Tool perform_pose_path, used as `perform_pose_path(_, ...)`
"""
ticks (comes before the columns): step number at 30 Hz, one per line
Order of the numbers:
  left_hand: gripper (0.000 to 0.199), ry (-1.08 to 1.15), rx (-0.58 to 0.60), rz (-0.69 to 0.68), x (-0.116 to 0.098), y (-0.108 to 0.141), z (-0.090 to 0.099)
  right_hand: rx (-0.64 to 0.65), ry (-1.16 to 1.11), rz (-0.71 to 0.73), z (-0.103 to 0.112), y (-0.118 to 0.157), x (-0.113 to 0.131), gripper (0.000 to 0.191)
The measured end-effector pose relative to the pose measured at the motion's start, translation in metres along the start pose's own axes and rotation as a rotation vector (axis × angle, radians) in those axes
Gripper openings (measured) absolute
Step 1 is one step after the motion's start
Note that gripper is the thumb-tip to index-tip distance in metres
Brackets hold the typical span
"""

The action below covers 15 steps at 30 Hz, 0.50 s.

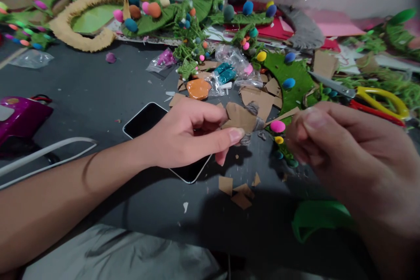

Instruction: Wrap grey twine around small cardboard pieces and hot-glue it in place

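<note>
Between the thumb and fingers of my left hand [193, 133] is a small brown cardboard cutout [241, 117], partly wrapped in grey yarn [259, 123] at its right side. My right hand [348, 148] is raised to the right of it, its thumb and fingers pinched together. A thin tan strip [284, 115] runs from near the yarn to my right fingertips; whether it is one piece with the yarn is unclear. Under my left hand lies a phone [144, 118] with a dark screen.
Scissors [377, 100] with yellow and red handles lie behind my right hand. Cardboard scraps [241, 201] are in front, a green band [321, 218] at lower right, a purple tool [24, 120] at left. Green pieces with colored balls line the back.
</note>
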<state>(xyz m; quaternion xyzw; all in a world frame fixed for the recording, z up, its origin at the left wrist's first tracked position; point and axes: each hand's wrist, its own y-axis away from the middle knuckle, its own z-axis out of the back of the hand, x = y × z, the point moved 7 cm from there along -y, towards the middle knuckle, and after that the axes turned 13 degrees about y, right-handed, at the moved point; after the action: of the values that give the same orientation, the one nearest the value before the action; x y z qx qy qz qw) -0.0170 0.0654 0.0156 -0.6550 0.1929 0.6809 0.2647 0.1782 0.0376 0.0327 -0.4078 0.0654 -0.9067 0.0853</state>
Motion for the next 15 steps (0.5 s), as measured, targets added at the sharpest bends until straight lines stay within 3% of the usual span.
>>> perform_pose_path(4, 0.044, -0.002, 0.005, -0.010, -0.0021, 0.0008, -0.0001, 0.071, -0.030, -0.025, 0.0002, 0.0014, -0.0010, 0.021)
perform_pose_path(15, 0.041, 0.029, -0.006, -0.012, -0.0009, 0.0004, 0.0007, 0.128, -0.032, -0.019, -0.0025, -0.0019, -0.0009, 0.016)
